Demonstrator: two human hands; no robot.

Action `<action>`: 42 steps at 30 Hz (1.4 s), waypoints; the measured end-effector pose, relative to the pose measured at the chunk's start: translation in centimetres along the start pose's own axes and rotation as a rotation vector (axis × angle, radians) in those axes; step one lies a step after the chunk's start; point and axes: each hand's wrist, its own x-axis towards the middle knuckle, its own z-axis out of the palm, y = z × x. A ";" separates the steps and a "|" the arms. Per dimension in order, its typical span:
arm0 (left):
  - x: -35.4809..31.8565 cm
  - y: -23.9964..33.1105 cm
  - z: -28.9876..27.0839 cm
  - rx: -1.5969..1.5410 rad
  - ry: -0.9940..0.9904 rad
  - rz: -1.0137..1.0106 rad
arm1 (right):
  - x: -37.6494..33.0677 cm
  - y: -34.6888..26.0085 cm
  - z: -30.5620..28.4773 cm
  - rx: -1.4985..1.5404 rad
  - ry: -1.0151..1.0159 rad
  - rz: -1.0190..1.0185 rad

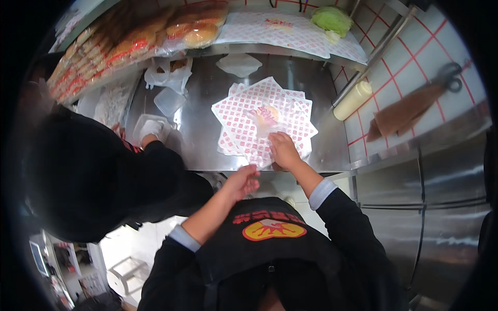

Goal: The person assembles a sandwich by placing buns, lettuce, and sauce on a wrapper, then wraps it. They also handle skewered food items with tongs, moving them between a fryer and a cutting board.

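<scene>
At the patterned paper (pixel 236 111), right hand (pixel 284 150), buns (pixel 201 35) in clear bags (pixel 137 47)

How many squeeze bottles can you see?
1: the pale-yellow squeeze bottle beside the tiled wall, right of the printed wrapping papers. Others could be hidden from view.

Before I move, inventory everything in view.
Counter: one, silver, centre
Shelf: one, silver, top
Wrapping sheets: several, white and red, counter middle
More sheets: several, white and red, shelf
Bagged buns: several, golden, shelf left
Lettuce: one, green, shelf right
Bottle: one, yellowish, by right wall
Scissors: one, dark, right wall
Cloth or paper: one, brown, beside scissors
Cabinet: one, silver, lower right
Plastic bag: one, white, counter left
Containers: two, clear, counter left
Loose sheet: one, white, counter back
Stool: one, white, lower left
Coworker: one, black clothing, left
Left hand: one, black sleeve, near sheets
Right hand: one, black sleeve, on sheets
</scene>
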 end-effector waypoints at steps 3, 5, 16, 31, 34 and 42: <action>1.8 1.4 5.9 0.130 0.249 0.264 | 0.2 0.5 -3.1 0.325 0.164 -0.060; 2.7 2.0 10.0 0.032 0.272 0.394 | 0.2 0.5 -5.4 0.557 0.181 0.002; 4.0 2.4 19.2 0.273 0.488 0.907 | -0.6 6.5 -13.5 0.788 0.186 -0.029; 1.4 1.2 26.6 1.215 0.382 1.643 | 0.9 8.8 -18.2 2.469 -0.653 0.492; 2.2 0.7 27.4 1.190 0.362 1.643 | 0.8 8.0 -17.6 2.065 -0.181 0.190; 2.5 0.9 31.2 1.371 -0.041 1.594 | 3.6 9.0 -19.4 1.686 -0.002 -0.236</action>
